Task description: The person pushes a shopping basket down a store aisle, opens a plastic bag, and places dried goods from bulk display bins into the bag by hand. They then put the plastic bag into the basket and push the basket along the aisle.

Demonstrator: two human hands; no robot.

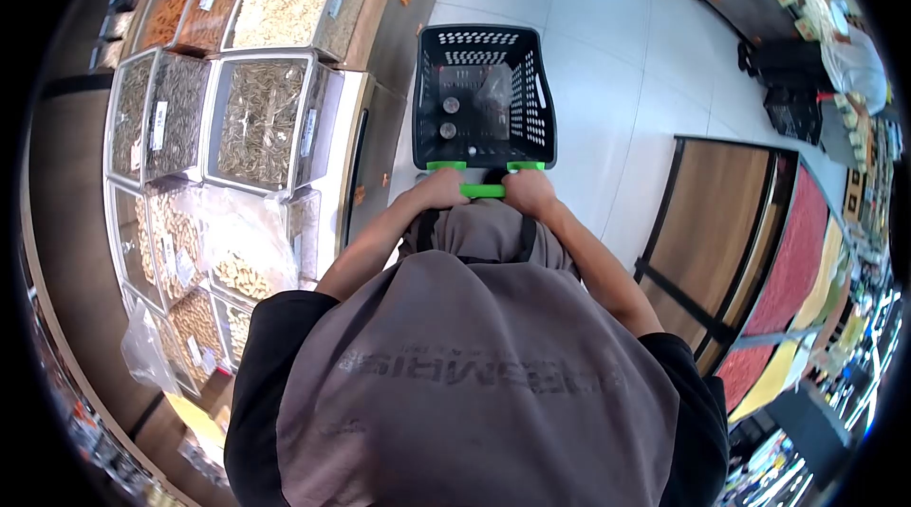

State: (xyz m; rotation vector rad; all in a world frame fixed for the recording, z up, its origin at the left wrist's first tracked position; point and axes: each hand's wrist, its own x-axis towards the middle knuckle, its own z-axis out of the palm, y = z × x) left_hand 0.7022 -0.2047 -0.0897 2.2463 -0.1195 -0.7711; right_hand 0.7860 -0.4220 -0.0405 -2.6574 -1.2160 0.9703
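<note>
Both my hands grip the bright green handle (485, 191) of a black shopping basket (533, 80) in front of my body. My left hand (442, 189) is closed around the handle's left part, and my right hand (529, 192) around its right part. The basket has perforated plastic walls. Inside it lie a crumpled clear plastic bag (495, 88) and two small round, shiny objects (450, 106) that I cannot make out exactly. The handle's middle shows between my hands.
On the left, clear bins (266, 118) of dried goods and nuts line a shelf, with a plastic bag (242, 232) draped over some. A wooden display stand (707, 222) is on the right. Farther right, a person (845, 66) stands by a counter. Pale tiled floor (593, 61) runs ahead.
</note>
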